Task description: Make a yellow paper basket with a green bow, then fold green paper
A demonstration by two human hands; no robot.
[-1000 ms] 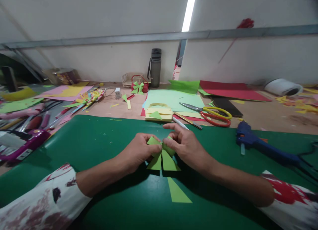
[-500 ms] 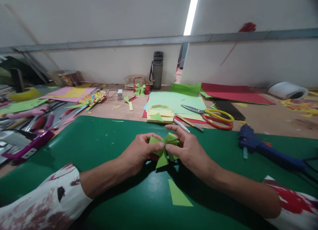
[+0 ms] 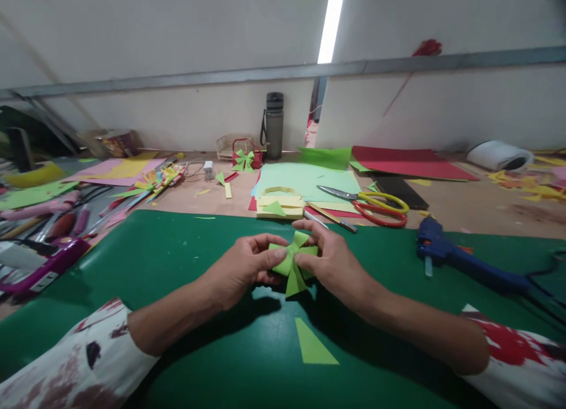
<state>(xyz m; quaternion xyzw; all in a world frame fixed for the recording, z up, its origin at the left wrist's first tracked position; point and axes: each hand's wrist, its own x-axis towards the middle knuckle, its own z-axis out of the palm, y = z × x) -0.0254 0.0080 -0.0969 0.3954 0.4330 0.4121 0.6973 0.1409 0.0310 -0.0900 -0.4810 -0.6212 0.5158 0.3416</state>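
Observation:
Between both hands, just above the green mat (image 3: 186,350), is a light green paper bow (image 3: 295,279) with loops and tails spreading from its middle. My left hand (image 3: 247,264) pinches its left loop, thumb on top and fingers beneath. On the other side my right hand (image 3: 338,264) grips the right part, the thumb pressed near the centre and the index finger raised behind. Part of the bow's right side is hidden by that hand. A loose light green paper piece (image 3: 313,345) lies on the mat below the bow.
Behind the hands sits a small yellow paper basket (image 3: 280,208) near a pen (image 3: 331,217) and scissors (image 3: 375,205). A blue glue gun (image 3: 469,261) lies at the right, tools and a purple device (image 3: 48,267) at the left. A bottle (image 3: 275,129) stands by the wall.
The bow has turned a little, so more of its centre and front tail shows. My left thumb has shifted left, off the centre. The whole view has moved slightly.

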